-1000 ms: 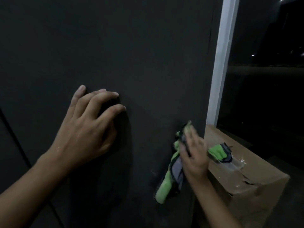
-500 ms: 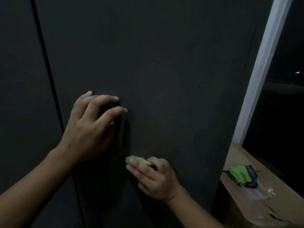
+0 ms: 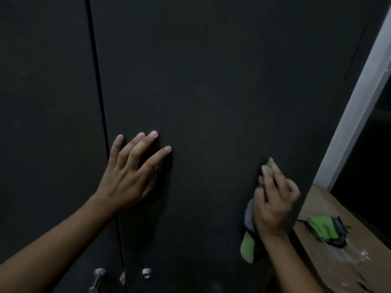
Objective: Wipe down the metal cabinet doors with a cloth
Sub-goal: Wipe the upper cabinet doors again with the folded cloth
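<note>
Two dark metal cabinet doors fill the view: the right door [image 3: 222, 92] and the left door [image 3: 46, 102], split by a vertical seam. My left hand [image 3: 131, 176] rests flat on the right door just beside the seam, fingers spread. My right hand [image 3: 273, 199] presses a green and grey cloth [image 3: 248, 244] against the right door near its right edge. The cloth's tail hangs below the hand and a green tip shows above the fingers.
Metal knobs and a handle [image 3: 99, 273] sit at the bottom by the seam. A cardboard box [image 3: 338, 261] stands to the right with a second green and grey cloth [image 3: 323, 228] on it. A white frame post [image 3: 359, 106] rises at the right.
My right hand has swept the cloth from the middle of the door, below the left hand, out to the door's right edge. The left hand's fingers have straightened and spread on the door.
</note>
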Available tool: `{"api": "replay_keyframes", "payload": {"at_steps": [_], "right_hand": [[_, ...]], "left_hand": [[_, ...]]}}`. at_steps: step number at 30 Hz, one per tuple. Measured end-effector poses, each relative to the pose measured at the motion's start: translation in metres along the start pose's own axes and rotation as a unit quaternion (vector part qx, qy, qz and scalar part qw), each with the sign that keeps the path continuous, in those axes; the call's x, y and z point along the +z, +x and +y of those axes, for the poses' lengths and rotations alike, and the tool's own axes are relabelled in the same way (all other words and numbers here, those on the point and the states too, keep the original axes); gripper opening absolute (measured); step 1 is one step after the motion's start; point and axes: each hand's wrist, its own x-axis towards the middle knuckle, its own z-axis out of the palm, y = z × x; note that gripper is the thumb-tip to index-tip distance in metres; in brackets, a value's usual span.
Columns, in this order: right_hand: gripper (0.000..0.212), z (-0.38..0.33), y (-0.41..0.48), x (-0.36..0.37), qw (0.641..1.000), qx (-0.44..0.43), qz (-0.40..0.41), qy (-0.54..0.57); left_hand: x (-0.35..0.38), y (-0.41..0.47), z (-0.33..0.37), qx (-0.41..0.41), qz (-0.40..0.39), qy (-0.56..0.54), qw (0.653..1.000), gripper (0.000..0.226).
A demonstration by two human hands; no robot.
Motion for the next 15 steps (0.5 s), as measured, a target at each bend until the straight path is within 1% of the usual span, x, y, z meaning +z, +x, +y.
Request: {"api": "replay_keyframes", "payload": {"at_steps": [2,4,7,9,10,12,13,15], "right_hand": [[0.036,-0.031,0.015,0.012,0.995,-0.088,-0.021,0.049],[0.042,-0.054,0.008,0.023,0.976,-0.186,-0.079,0.081],[0.048,-0.062,-0.03,0.032,0.931,-0.322,-0.163,0.057],[0.048,-0.056,-0.047,0.033,0.898,-0.398,-0.183,0.032],[0.048,-0.053,-0.049,0.032,0.887,-0.422,-0.187,0.02],[0.047,-0.051,-0.04,0.028,0.882,-0.434,-0.184,0.009],[0.049,-0.052,-0.03,0.027,0.892,-0.416,-0.176,0.01],[0.05,-0.059,0.006,0.026,0.933,-0.334,-0.13,0.023]], "left_hand": [[0.003,-0.002,0.006,-0.013,0.006,0.0,1.0,0.048],[0.003,0.0,0.006,-0.015,0.008,-0.006,1.0,0.048],[-0.001,-0.001,0.003,-0.01,0.009,-0.017,1.0,0.046],[-0.007,-0.002,-0.002,-0.001,-0.003,-0.027,1.0,0.046],[-0.011,-0.003,-0.007,0.001,-0.009,-0.031,0.999,0.046],[-0.021,-0.001,-0.018,-0.012,-0.014,-0.026,0.999,0.047],[-0.027,0.0,-0.025,-0.027,-0.015,-0.02,0.999,0.047],[-0.039,0.007,-0.041,-0.054,-0.019,-0.008,0.998,0.049]]}}
